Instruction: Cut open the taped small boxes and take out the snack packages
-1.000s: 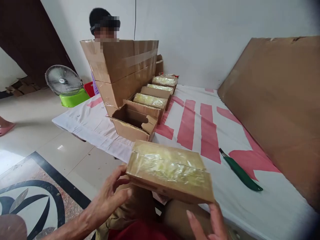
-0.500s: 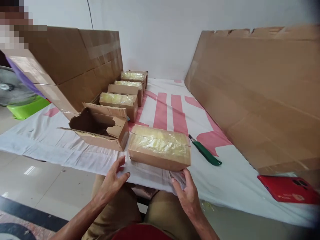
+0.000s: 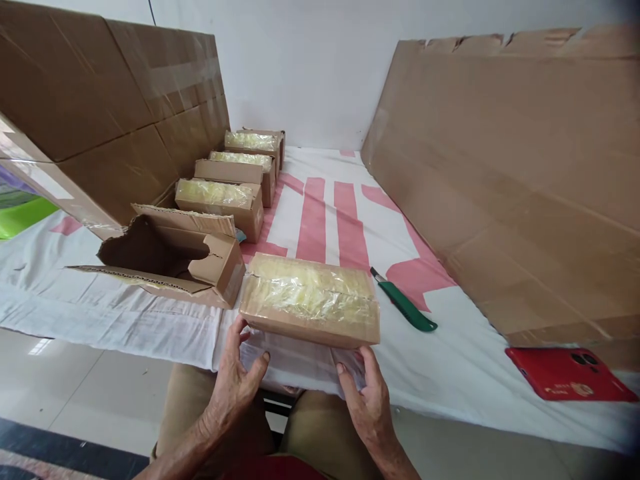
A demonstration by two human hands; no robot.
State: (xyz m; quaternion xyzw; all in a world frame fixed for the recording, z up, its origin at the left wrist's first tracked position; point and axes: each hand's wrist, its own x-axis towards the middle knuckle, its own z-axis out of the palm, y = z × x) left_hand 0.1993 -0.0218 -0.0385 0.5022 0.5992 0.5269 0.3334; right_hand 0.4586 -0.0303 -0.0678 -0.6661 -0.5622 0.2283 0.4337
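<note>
1. A taped cardboard box (image 3: 311, 301) lies flat on the white, red-striped cloth (image 3: 345, 220) covering the table, at the near edge, just in front of the person; its top is wrapped in glossy clear tape.
2. The left hand (image 3: 235, 380) is at the box's near left corner — fingers spread and open, fingertips at or just under the lower edge; whether they touch the box or only the cloth I cannot tell.
3. The right hand (image 3: 367, 400) is below the near right corner, likewise open, fingers curled up toward the box's underside; it grips nothing.
4. Just left of the taped box, touching or nearly so, an open empty box (image 3: 170, 257) lies with its torn flaps spread.
5. Behind it a row of three more taped boxes (image 3: 220, 200) runs back toward the wall, beside a large carton (image 3: 100, 113).
6. A green utility knife (image 3: 404, 309) lies on the cloth just right of the box — apart from it; a red phone (image 3: 570, 373) lies farther right, near a big leaning cardboard sheet (image 3: 515, 173).
</note>
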